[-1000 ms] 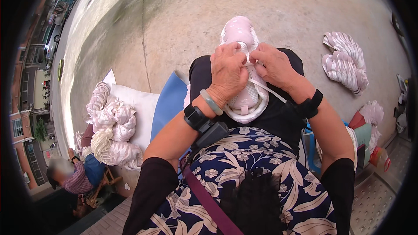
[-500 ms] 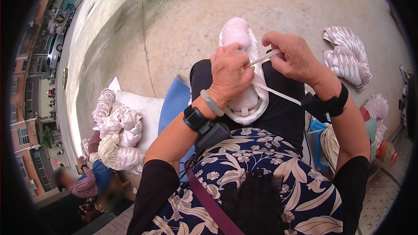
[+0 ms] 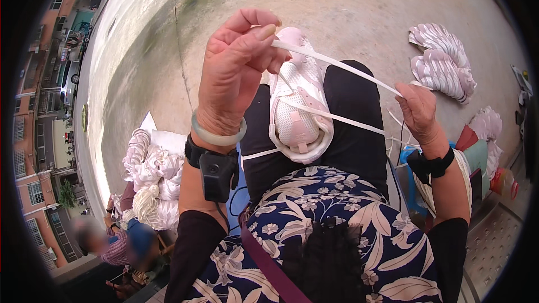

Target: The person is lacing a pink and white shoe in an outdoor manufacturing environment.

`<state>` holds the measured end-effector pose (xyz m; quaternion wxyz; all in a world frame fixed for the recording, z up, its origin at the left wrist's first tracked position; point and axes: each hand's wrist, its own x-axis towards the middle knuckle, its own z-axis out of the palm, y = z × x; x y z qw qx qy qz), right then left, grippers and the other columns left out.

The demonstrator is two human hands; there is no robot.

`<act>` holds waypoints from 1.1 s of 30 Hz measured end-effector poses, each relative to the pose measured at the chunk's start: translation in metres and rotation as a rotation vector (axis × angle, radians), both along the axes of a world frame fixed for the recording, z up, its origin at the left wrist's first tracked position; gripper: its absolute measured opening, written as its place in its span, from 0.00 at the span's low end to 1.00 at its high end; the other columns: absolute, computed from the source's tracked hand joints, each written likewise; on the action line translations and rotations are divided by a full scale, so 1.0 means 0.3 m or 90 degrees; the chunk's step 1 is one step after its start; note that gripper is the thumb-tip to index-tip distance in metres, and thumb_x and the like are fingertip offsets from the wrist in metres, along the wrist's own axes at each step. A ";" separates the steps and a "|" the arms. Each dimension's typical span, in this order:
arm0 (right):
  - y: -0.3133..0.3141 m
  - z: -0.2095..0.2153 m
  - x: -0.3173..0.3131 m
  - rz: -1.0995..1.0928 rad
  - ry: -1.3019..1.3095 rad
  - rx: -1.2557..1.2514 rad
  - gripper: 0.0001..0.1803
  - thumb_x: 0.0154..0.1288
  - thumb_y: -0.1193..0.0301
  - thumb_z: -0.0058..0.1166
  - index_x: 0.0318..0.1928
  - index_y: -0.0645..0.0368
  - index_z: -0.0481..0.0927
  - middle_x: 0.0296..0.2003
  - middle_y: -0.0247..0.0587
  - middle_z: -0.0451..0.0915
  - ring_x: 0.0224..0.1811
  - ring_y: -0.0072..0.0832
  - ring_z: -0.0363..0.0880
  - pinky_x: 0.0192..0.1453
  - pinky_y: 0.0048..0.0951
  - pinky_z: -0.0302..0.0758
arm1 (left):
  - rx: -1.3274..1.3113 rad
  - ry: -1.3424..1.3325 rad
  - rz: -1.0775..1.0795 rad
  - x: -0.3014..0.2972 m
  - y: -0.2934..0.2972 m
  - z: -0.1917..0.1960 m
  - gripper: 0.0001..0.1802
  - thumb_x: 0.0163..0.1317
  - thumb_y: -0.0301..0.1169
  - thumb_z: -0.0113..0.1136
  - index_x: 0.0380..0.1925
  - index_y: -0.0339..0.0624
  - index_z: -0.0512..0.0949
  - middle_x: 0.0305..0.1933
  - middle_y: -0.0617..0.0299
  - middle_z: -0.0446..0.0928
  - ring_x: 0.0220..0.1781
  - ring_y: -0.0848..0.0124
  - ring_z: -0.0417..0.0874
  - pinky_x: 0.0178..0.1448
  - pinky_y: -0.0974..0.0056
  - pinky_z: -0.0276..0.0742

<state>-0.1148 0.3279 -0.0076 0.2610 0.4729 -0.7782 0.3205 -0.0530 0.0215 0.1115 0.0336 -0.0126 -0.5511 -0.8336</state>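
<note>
A pink and white sneaker upper (image 3: 303, 109) rests across my lap, its heel toward me and its toe pointing away. A white shoelace (image 3: 342, 67) stretches in a straight line above it, from one hand to the other. My left hand (image 3: 233, 62) is raised over the left side of the shoe, thumb and fingers pinched on the lace. Lower and to the right, my right hand (image 3: 418, 109) is closed around the lace farther along. Another stretch of lace crosses the shoe opening and runs over my right thigh. My left hand partly hides the toe.
Bundled pink-white uppers (image 3: 157, 163) lie at left. Stacked uppers (image 3: 441, 62) sit on the concrete floor (image 3: 359, 5) at right, with more uppers (image 3: 485, 126) nearer me. White laces (image 3: 461, 182) hang by my right forearm, near a clear red-lidded container (image 3: 502, 184). Other people (image 3: 120, 241) sit lower left.
My left hand has lifted off the shoe, up and to the left. The right hand has moved right and down. A longer length of lace is now drawn out between them.
</note>
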 end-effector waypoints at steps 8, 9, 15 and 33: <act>0.061 -0.154 0.097 -0.066 -0.119 0.019 0.08 0.57 0.77 0.55 0.38 0.62 0.76 0.28 0.45 0.77 0.26 0.42 0.75 0.29 0.37 0.70 | 0.083 0.084 -0.013 -0.061 -0.084 0.025 0.13 0.61 0.26 0.51 0.45 0.34 0.72 0.24 0.62 0.74 0.32 0.67 0.76 0.49 0.61 0.72; 0.048 -0.168 0.102 -0.067 -0.202 0.006 0.06 0.57 0.76 0.55 0.36 0.61 0.76 0.29 0.45 0.77 0.27 0.43 0.75 0.30 0.36 0.71 | 0.081 0.084 -0.011 -0.066 -0.083 0.025 0.13 0.61 0.26 0.51 0.45 0.34 0.72 0.24 0.62 0.74 0.32 0.67 0.76 0.49 0.61 0.72; -0.068 -0.104 0.091 -0.066 -0.328 0.057 0.03 0.58 0.74 0.54 0.30 0.60 0.78 0.28 0.44 0.77 0.27 0.41 0.74 0.32 0.33 0.71 | -0.051 0.095 -0.030 -0.108 -0.085 0.048 0.16 0.63 0.27 0.49 0.50 0.33 0.70 0.29 0.61 0.75 0.37 0.69 0.77 0.56 0.62 0.68; -0.489 -0.069 0.071 0.063 -0.970 -0.287 0.08 0.64 0.72 0.52 0.30 0.62 0.76 0.20 0.28 0.74 0.20 0.12 0.69 0.23 0.16 0.65 | -0.195 0.056 0.094 -0.127 0.001 0.092 0.18 0.58 0.26 0.56 0.48 0.31 0.72 0.29 0.62 0.78 0.34 0.76 0.77 0.41 0.75 0.67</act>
